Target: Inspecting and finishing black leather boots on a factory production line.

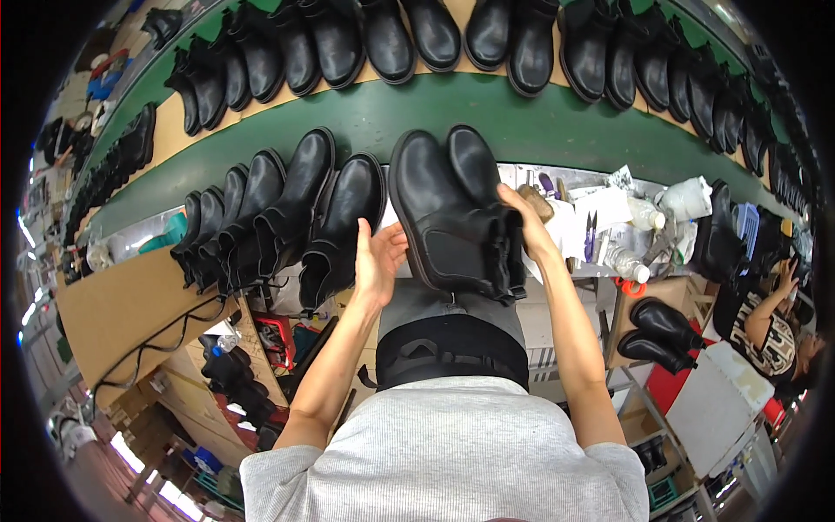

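The right hand (531, 228) grips two smooth, round-toed black boots (444, 213), which lie between both hands. The left hand (379, 261) is open, palm toward them, contact unclear. Left of it stand at least six similar boots (268, 184); right of the right hand, two clear plastic bottles (624, 260), contents indistinct.

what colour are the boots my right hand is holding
The boots are black, shown best in head view.

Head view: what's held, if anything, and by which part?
The right hand holds a pair of black boots near the ankles; the left hand, open, holds nothing.
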Motion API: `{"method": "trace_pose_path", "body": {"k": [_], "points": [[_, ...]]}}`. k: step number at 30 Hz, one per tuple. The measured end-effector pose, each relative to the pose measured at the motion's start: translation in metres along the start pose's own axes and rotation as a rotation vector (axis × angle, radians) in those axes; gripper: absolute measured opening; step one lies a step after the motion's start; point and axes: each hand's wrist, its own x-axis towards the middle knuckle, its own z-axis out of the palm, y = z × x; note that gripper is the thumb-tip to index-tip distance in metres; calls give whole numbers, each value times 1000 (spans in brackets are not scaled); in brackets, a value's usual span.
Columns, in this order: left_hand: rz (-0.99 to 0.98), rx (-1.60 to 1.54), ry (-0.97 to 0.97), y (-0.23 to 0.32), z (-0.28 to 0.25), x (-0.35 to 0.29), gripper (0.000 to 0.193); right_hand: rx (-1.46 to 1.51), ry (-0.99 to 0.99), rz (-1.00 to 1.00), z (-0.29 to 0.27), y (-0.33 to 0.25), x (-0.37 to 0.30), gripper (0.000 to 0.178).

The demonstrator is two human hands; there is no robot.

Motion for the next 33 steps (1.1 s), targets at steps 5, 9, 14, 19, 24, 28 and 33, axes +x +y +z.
{"method": "trace_pose_path", "body": {"k": [5,9,14,19,24,28,33], "points": [[164,292,-148,52,36,-37,77,493,-188,119,-10,3,-16,41],[206,386,-174,56,40,-26,75,466,-420,-115,-5,3,-21,46],[119,-75,-461,4,5,43,60,141,-145,-358,40,-61,-55,63],[-133,-592,-521,-5,52,29,56,-559,193,-520,52,-92,-77,64],[596,113,-31,-34,57,36,43,-339,389,-751,24,-36,-58,65],[735,155,26,-20,62,15,48,-228,325,-761,25,-36,-52,67],[-225,-700,-866,33,31,16,62,444,-13,-114,28,-43,-85,52]]}}
